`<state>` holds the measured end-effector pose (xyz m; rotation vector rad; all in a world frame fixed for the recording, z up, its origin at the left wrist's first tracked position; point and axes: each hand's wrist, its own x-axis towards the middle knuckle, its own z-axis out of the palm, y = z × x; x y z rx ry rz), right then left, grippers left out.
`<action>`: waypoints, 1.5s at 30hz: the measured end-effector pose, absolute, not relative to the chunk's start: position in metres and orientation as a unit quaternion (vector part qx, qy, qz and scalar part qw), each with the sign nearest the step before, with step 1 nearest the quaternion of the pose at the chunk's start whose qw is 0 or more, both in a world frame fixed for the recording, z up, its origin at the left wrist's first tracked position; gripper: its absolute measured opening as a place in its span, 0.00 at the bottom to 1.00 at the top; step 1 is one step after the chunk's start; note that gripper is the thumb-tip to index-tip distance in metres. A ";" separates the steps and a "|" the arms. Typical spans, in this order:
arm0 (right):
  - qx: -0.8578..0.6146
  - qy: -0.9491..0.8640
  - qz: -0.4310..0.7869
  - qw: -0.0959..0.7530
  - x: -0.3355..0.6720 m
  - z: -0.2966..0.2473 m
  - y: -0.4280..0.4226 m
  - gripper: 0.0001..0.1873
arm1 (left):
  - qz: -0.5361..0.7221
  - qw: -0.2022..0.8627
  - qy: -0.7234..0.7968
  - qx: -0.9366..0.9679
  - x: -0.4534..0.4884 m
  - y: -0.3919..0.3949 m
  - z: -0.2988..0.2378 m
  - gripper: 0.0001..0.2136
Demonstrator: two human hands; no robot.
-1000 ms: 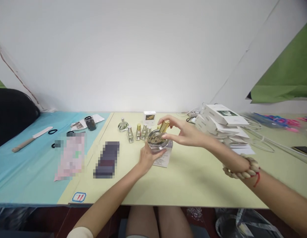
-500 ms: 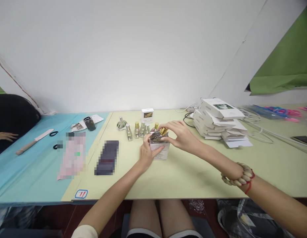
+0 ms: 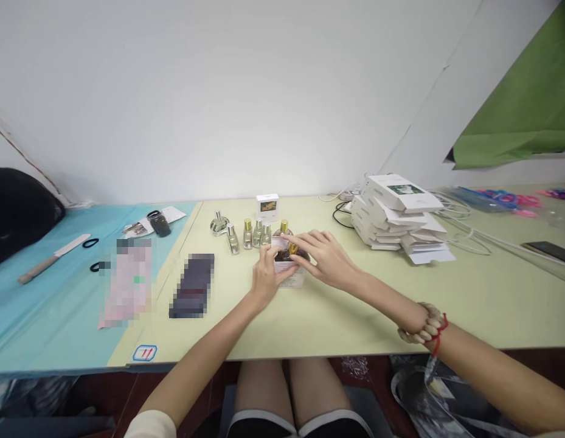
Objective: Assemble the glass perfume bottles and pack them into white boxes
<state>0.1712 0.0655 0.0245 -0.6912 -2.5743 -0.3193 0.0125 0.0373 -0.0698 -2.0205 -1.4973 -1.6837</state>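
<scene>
A small white box (image 3: pixel 293 280) stands on the yellow table in front of me, its top open. My left hand (image 3: pixel 264 277) is closed round the box's left side and front. In the box's opening sits a dark perfume bottle with a gold cap (image 3: pixel 292 248), its lower part hidden by the box. The fingers of my right hand (image 3: pixel 326 258) are closed on the bottle at its cap and shoulder. Just behind the box are several small perfume bottles (image 3: pixel 247 235) with gold or silver caps, and a round clear bottle (image 3: pixel 219 224).
A closed white box (image 3: pixel 267 208) stands near the wall. Flattened white boxes (image 3: pixel 401 213) are piled at right beside cables (image 3: pixel 464 228). Leftward lie a blurred dark item (image 3: pixel 193 286), a blurred pink item (image 3: pixel 127 283), a knife (image 3: pixel 54 258) and a dark jar (image 3: pixel 160 224).
The gold-capped bottle has gone lower into the white box and its cap stands more upright. My right hand has moved slightly down and left with it. The view has shifted a little.
</scene>
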 end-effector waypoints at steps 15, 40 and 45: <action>-0.281 -0.894 -0.125 0.326 0.180 0.002 0.058 0.14 | -0.568 0.025 -0.489 -0.661 0.011 0.040 -0.070 0.24; -0.278 -0.889 -0.094 0.353 0.196 0.002 0.071 0.20 | -0.540 0.016 -0.449 -0.712 0.001 0.038 -0.063 0.10; -0.261 -0.901 -0.024 0.344 0.197 -0.002 0.068 0.17 | -0.521 0.033 -0.463 -0.716 0.000 0.041 -0.069 0.09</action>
